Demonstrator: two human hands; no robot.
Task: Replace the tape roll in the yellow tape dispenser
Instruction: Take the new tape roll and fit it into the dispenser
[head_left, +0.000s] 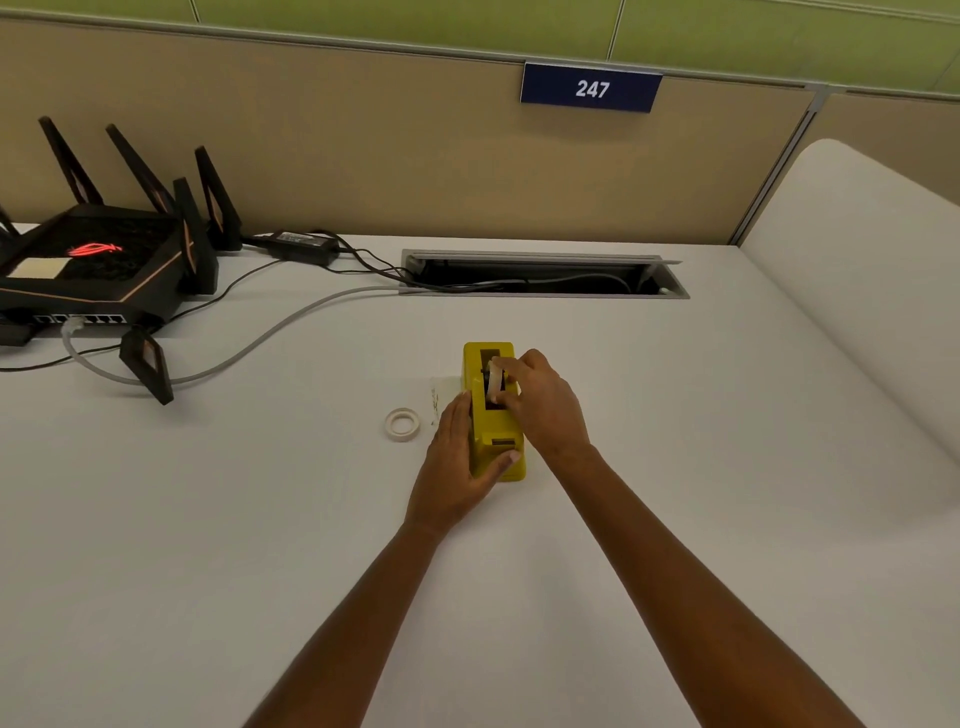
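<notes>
White desk (675, 467): L hand (457, 457) grips yellow dispenser (496, 415), R-hand fingers (511, 371) pinch tape roll (493, 382).

1. My only view is the head camera, looking forward and down across the desk (675, 415).
2. It sits above and behind both forearms, with the fingers (511, 371) near frame centre.
3. Beyond the fingers, the partition (363, 156) fills the top.

Illumination even and moderately bright, warm-tinted, apparently from overhead. Shadows soft and faint on the bench (675, 415). No glare noted. Focus slightly soft overall, with compression haze. Wide-angle distortion evident: the partition (363, 156) top edge bows toward the frame corners.
</notes>
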